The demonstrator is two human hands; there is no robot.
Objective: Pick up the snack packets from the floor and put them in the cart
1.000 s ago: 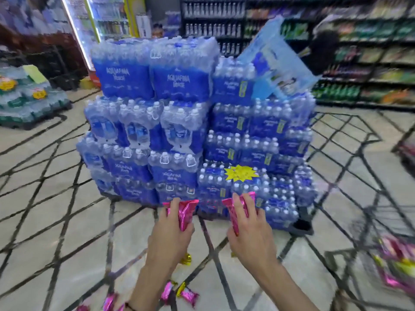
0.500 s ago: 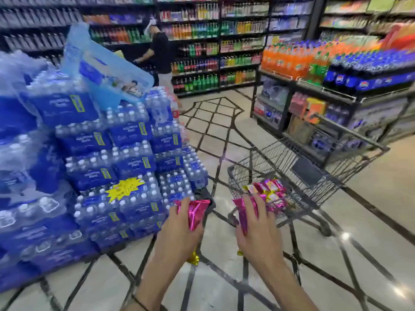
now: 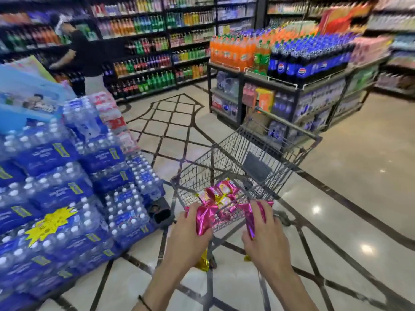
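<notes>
Tall shelves of bottled drinks (image 3: 143,41) line the back of the shop, blurred in places. A stepped stack of shrink-wrapped water bottle packs (image 3: 56,187) fills the left side, with a yellow star sticker (image 3: 50,223) on one lower pack. To the right stands a dark display island (image 3: 292,90) loaded with orange, green and blue-capped soda bottles. The pale polished floor (image 3: 336,176) is crossed by dark inlaid lines. In the middle sits a wire shopping cart (image 3: 226,160), its handle on the far side near the island, and a heap of pink and yellow snack packets (image 3: 221,191) lies at the near end of its basket. Far back on the left, a person in a dark top (image 3: 83,55) faces the shelves. Both of the wearer's arms reach toward the cart's near end. The left hand (image 3: 188,239) has its fingers curled round a shiny pink packet (image 3: 205,217), and the right hand (image 3: 267,239) grips a second pink packet (image 3: 250,218) the same way. Both packets are held up off the floor, just before the cart's near wall. A scrap of gold foil (image 3: 203,263) shows just under the left hand. A thin dark band (image 3: 143,303) circles the left wrist.
</notes>
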